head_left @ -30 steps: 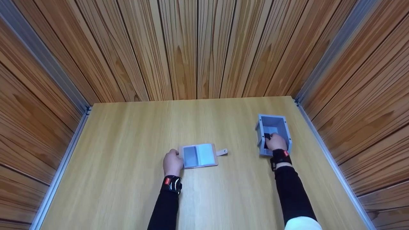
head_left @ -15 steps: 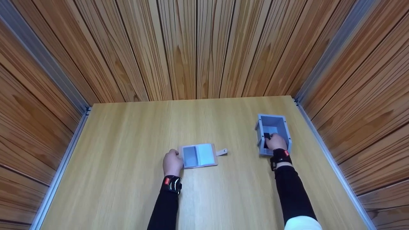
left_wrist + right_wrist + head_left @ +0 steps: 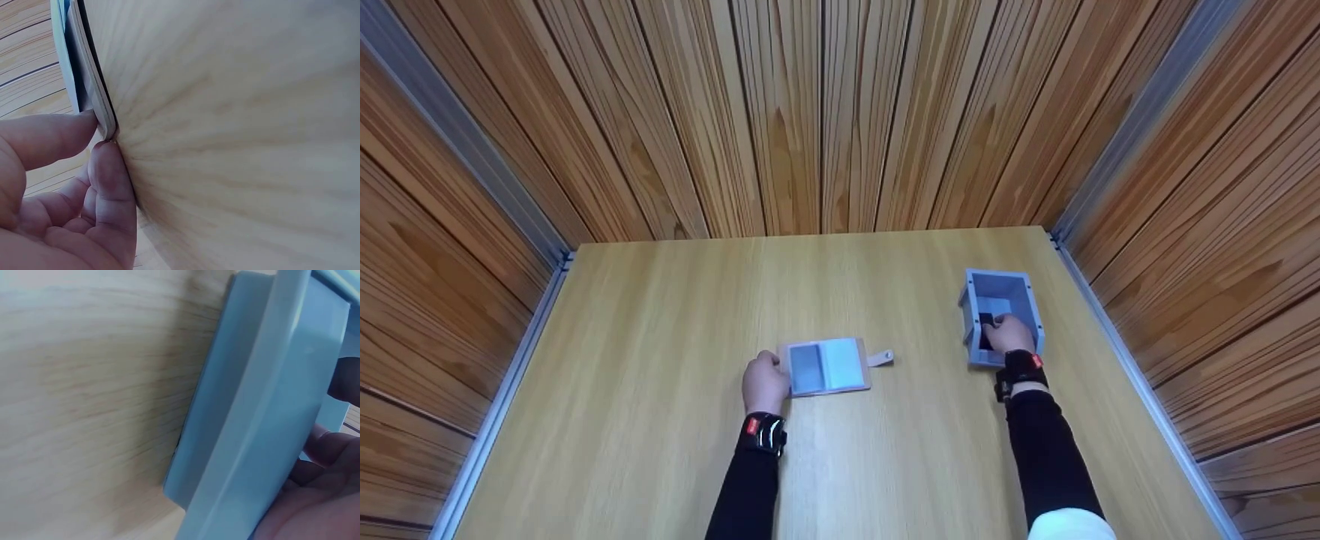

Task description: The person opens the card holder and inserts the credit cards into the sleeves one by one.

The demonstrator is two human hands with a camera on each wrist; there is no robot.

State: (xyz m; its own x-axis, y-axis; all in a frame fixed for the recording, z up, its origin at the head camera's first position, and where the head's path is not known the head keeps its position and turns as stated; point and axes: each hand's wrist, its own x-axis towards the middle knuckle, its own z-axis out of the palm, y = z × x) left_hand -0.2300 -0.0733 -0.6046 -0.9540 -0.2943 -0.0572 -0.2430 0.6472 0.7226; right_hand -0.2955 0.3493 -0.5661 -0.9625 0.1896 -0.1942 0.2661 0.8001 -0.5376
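Observation:
A small wallet-like card holder (image 3: 826,366) lies spread open on the table, pale blue sleeves showing inside and a snap strap (image 3: 881,358) sticking out to its right. My left hand (image 3: 766,381) pinches its left edge; in the left wrist view the thumb (image 3: 62,135) lies over the corner and a finger (image 3: 107,169) under it. My right hand (image 3: 1009,334) reaches into a blue-grey open box (image 3: 1000,279), fingers curled in the right wrist view. A flat black thing (image 3: 985,334) stands against the box's left side, right by the fingertips. Whether they grip it is hidden.
The box stands at the right of the wooden table (image 3: 697,300), near the metal rail (image 3: 1140,397) along its side. Wood-panelled walls (image 3: 840,112) enclose the table at the back and both sides.
My right hand and wrist have shifted very slightly to the right inside the box. The left hand and the card holder stay where they were.

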